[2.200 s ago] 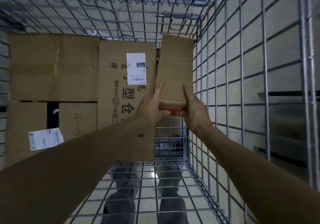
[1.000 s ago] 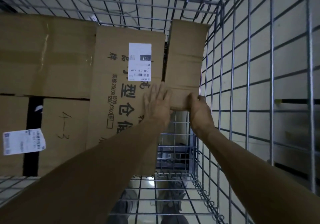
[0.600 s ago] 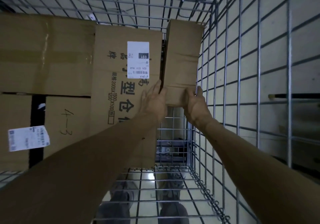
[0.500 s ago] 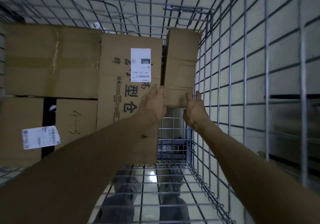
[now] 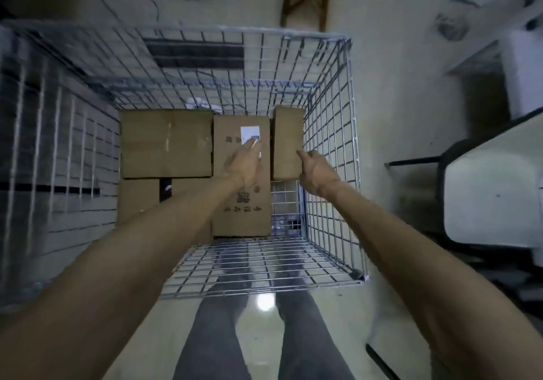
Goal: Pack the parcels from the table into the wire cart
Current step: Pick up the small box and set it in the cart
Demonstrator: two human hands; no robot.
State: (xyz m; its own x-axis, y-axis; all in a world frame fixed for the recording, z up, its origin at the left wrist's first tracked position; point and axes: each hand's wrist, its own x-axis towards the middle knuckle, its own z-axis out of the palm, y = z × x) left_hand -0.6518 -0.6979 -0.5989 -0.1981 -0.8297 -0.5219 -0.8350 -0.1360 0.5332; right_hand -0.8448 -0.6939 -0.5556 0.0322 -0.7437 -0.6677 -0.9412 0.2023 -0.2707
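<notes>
- Left hand (image 5: pixel 245 160): fingers spread loosely, nothing gripped, positioned over the labelled long parcel (image 5: pixel 241 203).
- Right hand (image 5: pixel 316 171): loosely curled, empty; contact with the small parcel (image 5: pixel 287 141) cannot be told.
- Small parcel is lodged in the wire cart (image 5: pixel 332 150), far right corner, against the mesh.

The wire cart (image 5: pixel 332 133) holds 5 cardboard boxes (image 5: pixel 166 143) on its mesh bottom.

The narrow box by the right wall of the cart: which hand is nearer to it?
Right. The right hand is at the narrow box's near right corner; the left hand is over the labelled box beside it.
</notes>
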